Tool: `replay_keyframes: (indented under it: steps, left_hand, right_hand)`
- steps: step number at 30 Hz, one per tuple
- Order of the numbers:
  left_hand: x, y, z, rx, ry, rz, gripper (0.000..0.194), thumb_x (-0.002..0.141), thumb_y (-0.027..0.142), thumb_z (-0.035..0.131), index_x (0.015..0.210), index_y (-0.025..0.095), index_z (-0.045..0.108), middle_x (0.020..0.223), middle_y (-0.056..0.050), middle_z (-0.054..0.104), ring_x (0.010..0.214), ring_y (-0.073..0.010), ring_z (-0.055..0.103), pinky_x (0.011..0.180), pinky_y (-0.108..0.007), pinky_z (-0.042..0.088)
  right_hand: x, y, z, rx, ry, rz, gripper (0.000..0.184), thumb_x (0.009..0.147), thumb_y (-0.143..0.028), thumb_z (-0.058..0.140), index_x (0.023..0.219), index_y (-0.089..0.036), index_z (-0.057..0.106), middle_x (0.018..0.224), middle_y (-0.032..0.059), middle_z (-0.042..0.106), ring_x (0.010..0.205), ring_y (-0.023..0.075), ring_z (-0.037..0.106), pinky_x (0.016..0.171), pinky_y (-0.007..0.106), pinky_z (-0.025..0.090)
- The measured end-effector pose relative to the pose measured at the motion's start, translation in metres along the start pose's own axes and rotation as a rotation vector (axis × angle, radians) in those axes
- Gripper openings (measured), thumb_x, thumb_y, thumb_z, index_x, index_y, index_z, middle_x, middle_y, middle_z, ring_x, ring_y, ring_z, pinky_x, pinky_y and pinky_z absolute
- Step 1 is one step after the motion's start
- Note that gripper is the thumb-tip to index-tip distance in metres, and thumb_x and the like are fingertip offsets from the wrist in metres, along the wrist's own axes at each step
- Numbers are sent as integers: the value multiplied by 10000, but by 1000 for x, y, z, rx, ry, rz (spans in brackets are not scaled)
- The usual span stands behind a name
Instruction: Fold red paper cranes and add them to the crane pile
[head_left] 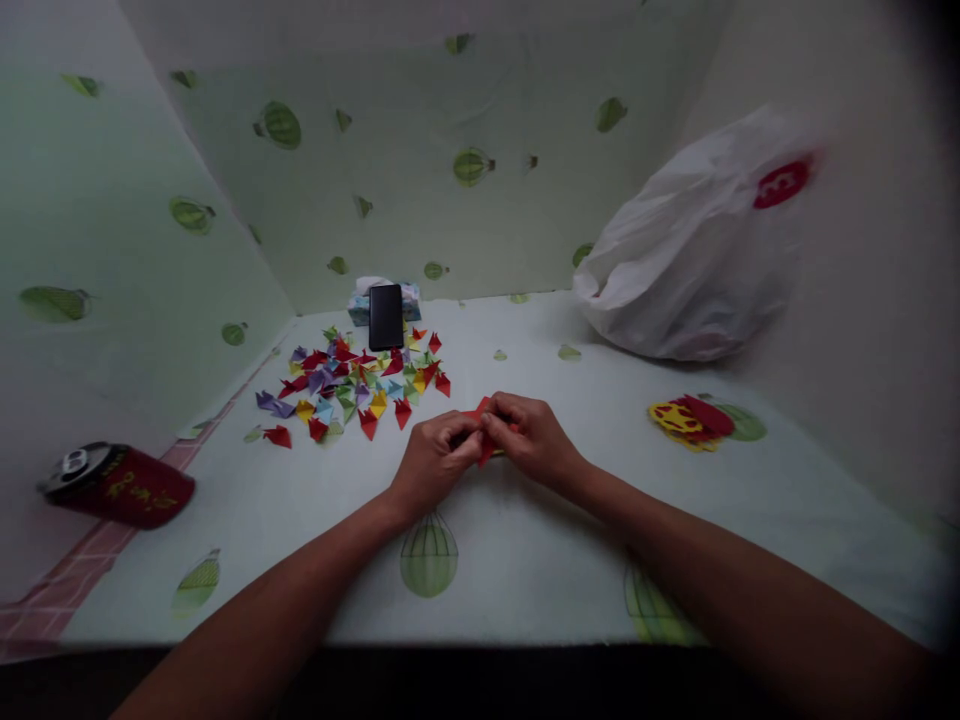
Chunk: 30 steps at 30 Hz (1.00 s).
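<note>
My left hand and my right hand meet at the middle of the table, both pinched on a small red piece of paper held just above the cloth. Fingers of both hands are curled round its folds, so most of the paper is hidden. Behind my left hand lies a spread heap of several small folded paper pieces in red, purple, yellow, green and blue.
A black phone leans on a tissue pack at the back. A white plastic bag fills the back right. Red and yellow paper sheets lie at the right. A red can lies at the left edge.
</note>
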<state>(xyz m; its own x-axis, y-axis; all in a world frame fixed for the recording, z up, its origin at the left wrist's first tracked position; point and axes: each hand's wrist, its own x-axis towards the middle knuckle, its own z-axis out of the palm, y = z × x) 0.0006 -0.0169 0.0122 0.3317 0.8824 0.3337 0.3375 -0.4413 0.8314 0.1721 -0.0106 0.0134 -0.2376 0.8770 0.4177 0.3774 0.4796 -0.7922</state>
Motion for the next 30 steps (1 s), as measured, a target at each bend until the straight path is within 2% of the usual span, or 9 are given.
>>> replay_keyframes:
  steps: [2, 6, 10, 15, 20, 23, 28, 30]
  left_hand:
    - [1, 0, 0, -70, -8, -65, 194, 863, 249, 595, 728, 181, 718, 672, -1, 669, 631, -131, 575, 635, -246, 444]
    - [4, -6, 0, -293, 55, -237, 230, 850, 365, 639, 802, 158, 727, 691, -14, 685, 631, -142, 613, 641, -264, 499]
    - [8, -13, 0, -427, 138, -287, 225, 799, 368, 698, 841, 148, 724, 765, -23, 702, 681, -144, 637, 688, -282, 536]
    - [7, -15, 1, -499, 154, -295, 200, 746, 299, 757, 870, 150, 709, 822, -17, 709, 728, -136, 654, 708, -271, 543]
    - [6, -15, 2, -480, 142, -293, 204, 725, 291, 773, 853, 153, 692, 811, -22, 710, 743, -149, 664, 717, -287, 554]
    - [10, -14, -2, -455, 154, -291, 201, 727, 303, 765, 846, 154, 700, 811, -23, 708, 718, -145, 652, 695, -284, 547]
    - [25, -22, -30, -201, 405, -215, 194, 715, 316, 771, 823, 160, 730, 784, -15, 683, 683, -126, 592, 660, -251, 483]
    - [31, -27, -46, -101, 398, -246, 206, 729, 346, 747, 824, 164, 731, 694, -2, 653, 597, -125, 552, 583, -251, 442]
  right_hand:
    - [1, 2, -1, 33, 18, 32, 303, 907, -306, 515, 623, -211, 464, 606, -13, 503, 590, 136, 451, 602, 288, 358]
    - [4, 7, -3, 157, 54, 121, 369, 983, -431, 446, 728, -194, 571, 688, 14, 582, 660, 153, 533, 661, 295, 418]
    - [4, 11, 1, 205, 36, 172, 255, 902, -428, 591, 810, -190, 599, 754, 15, 617, 688, 152, 553, 639, 280, 433]
    - [2, 9, 6, 396, -52, 199, 179, 832, -356, 665, 877, -193, 606, 750, 2, 637, 653, 137, 569, 609, 271, 463]
    - [0, 10, 9, 503, -81, 275, 161, 824, -344, 652, 844, -199, 586, 722, 6, 663, 640, 148, 623, 638, 302, 515]
    - [1, 10, 8, 471, -38, 266, 169, 818, -351, 654, 850, -203, 578, 727, -5, 644, 614, 138, 605, 598, 286, 503]
    - [4, 11, 5, 415, 72, 263, 171, 843, -366, 626, 868, -211, 556, 683, -33, 582, 548, 123, 566, 541, 269, 480]
    - [4, 13, 4, 415, 98, 277, 178, 845, -369, 627, 871, -207, 558, 685, -32, 582, 535, 120, 565, 526, 266, 475]
